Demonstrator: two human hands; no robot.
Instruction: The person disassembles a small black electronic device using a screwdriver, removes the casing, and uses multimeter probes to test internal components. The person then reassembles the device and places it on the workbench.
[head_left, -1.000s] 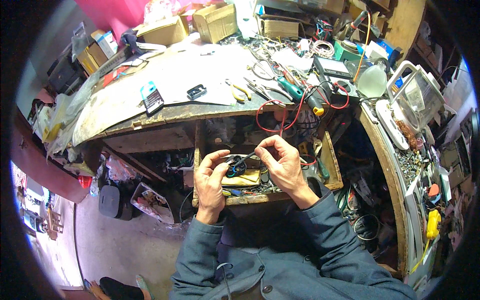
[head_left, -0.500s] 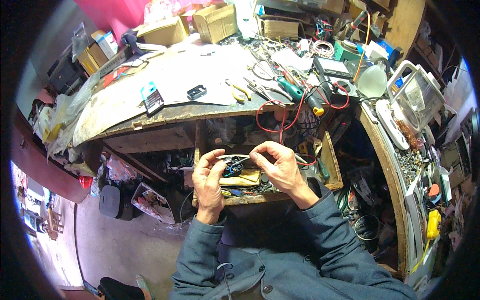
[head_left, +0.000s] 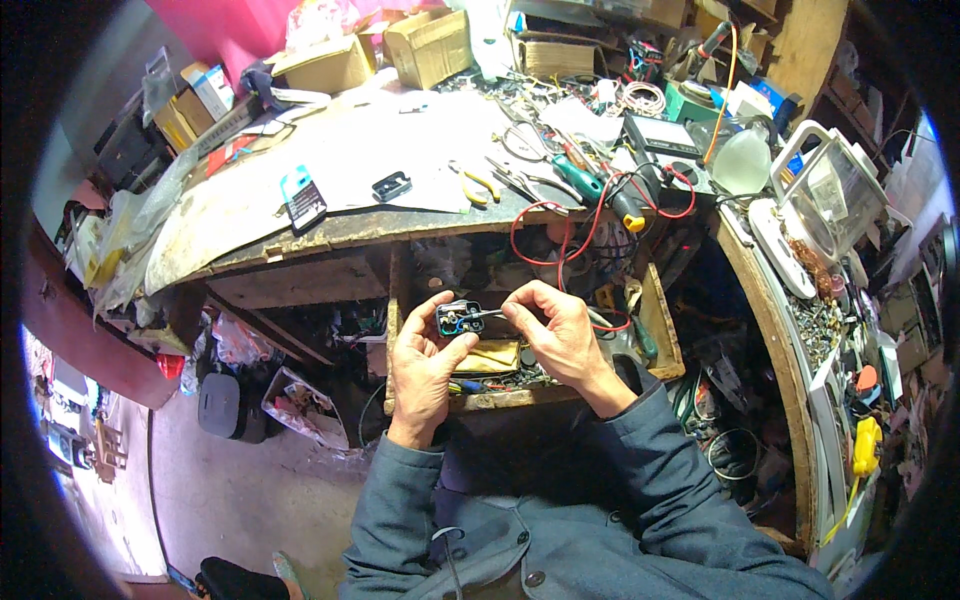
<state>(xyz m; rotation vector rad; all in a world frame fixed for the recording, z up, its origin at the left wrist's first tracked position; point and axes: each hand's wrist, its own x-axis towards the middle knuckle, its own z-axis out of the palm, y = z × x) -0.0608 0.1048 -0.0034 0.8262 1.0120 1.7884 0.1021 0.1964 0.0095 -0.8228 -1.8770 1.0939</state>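
Above the open drawer, my left hand [head_left: 423, 365] grips a small open black case [head_left: 454, 318] between thumb and fingers. Its inside faces up and shows small electronic parts and a bit of blue wire. My right hand [head_left: 556, 338] pinches a thin grey tool [head_left: 490, 314], its slim end reaching into the case; whether it is a pair of tweezers I cannot make out. On the bench beyond lies another small black case [head_left: 392, 186], open, between a dark card package [head_left: 303, 198] and yellow-handled pliers [head_left: 478, 187].
The wooden drawer [head_left: 664, 318] under my hands holds a yellow packet [head_left: 490, 356] and loose tools. Red test leads [head_left: 516, 240] hang over the bench edge. Several pliers and a green-handled screwdriver [head_left: 578, 178] lie at the right of the bench. Cardboard boxes [head_left: 428, 47] stand at the back.
My left hand has tilted and raised the black case, so its inside shows more fully. The thin tool in my right hand now points into it; the right hand has barely moved.
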